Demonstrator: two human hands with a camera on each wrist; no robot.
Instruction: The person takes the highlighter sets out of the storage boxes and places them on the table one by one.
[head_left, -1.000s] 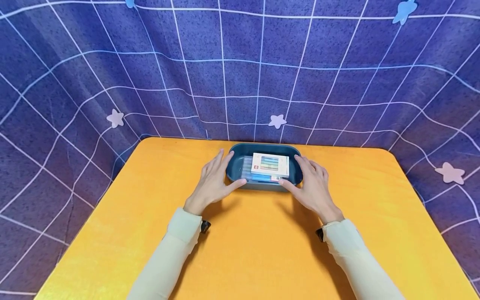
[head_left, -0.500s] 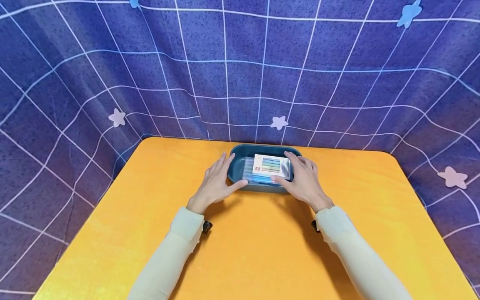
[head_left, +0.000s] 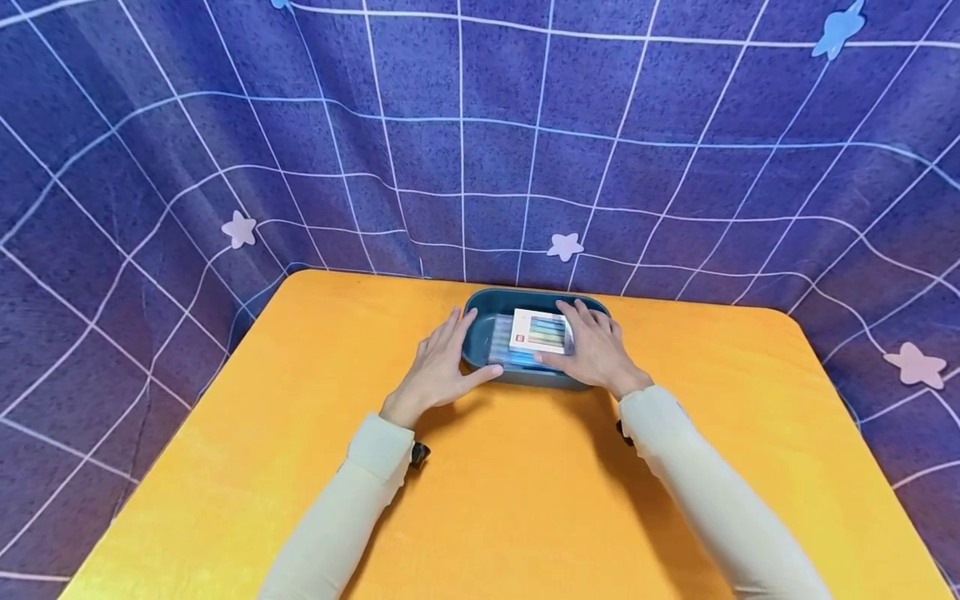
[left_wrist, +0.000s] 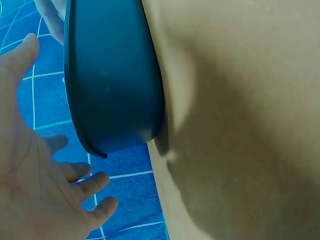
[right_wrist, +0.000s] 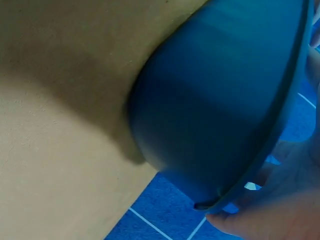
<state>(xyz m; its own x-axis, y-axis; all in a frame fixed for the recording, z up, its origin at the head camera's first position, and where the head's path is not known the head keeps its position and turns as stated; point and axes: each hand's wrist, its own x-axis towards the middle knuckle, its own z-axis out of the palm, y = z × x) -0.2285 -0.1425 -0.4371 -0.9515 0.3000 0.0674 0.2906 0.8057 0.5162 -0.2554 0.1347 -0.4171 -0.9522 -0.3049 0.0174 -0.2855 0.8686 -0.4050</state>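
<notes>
A dark teal oval tray (head_left: 478,335) stands at the far middle of the orange table (head_left: 525,492). In it lies a white box (head_left: 536,332) with coloured stripes, on top of a bluish clear pack (head_left: 508,355). My right hand (head_left: 596,354) lies over the box's right part, fingers reaching its far edge and thumb at its near edge, gripping it. My left hand (head_left: 438,371) rests with straight fingers along the tray's left end, thumb against the front wall. The left wrist view shows the tray's outer wall (left_wrist: 110,85) beside my spread left hand (left_wrist: 35,175). The right wrist view shows the tray's wall (right_wrist: 220,100) and right fingers (right_wrist: 280,210) at its rim.
A blue grid-patterned cloth (head_left: 480,150) with pale star shapes hangs behind and around the table, close behind the tray. Bare orange tabletop stretches in front of the tray and to both sides. Both forearms wear pale sleeves.
My right hand moved left from the tray's right end onto the white box and closed around it. The left hand stayed at the tray's left end.
</notes>
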